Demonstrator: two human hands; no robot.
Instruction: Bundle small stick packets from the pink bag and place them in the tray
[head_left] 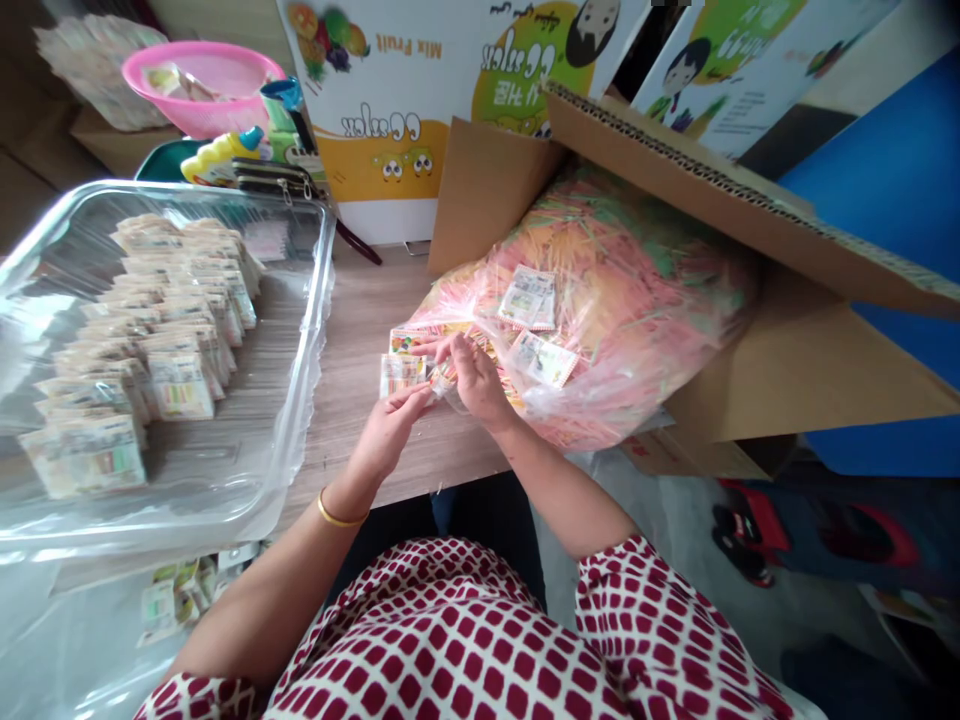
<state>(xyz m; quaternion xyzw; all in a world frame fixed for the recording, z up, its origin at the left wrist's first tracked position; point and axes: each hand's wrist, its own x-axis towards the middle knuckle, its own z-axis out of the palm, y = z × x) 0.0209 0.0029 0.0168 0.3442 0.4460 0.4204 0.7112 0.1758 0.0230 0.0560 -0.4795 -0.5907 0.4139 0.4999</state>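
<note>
My left hand [394, 430] is closed in a pinch on a small clear packet [442, 382] with colourful contents. Right above it, my right hand [476, 378] has its fingers curled together at the packet's top; what lies between them is too small to tell. Under and behind the fingers, a large clear plastic bag [622, 290] bulges with thin pink, orange and green sticks. Two flat printed sachets, one whitish sachet [528, 297] and another sachet [544, 358], rest on the bag. Beside my left fingertips a printed sachet [403, 374] lies on the wooden table [360, 300].
Left stands a clear plastic tray [319, 300] with rows of filled sachets [180, 375]. Behind it are a pink basket [202, 60], a yellow glue bottle [217, 160] and a dark pouch [274, 178]. An open cardboard box [787, 360] surrounds the bag; printed cartons [382, 70] stand behind.
</note>
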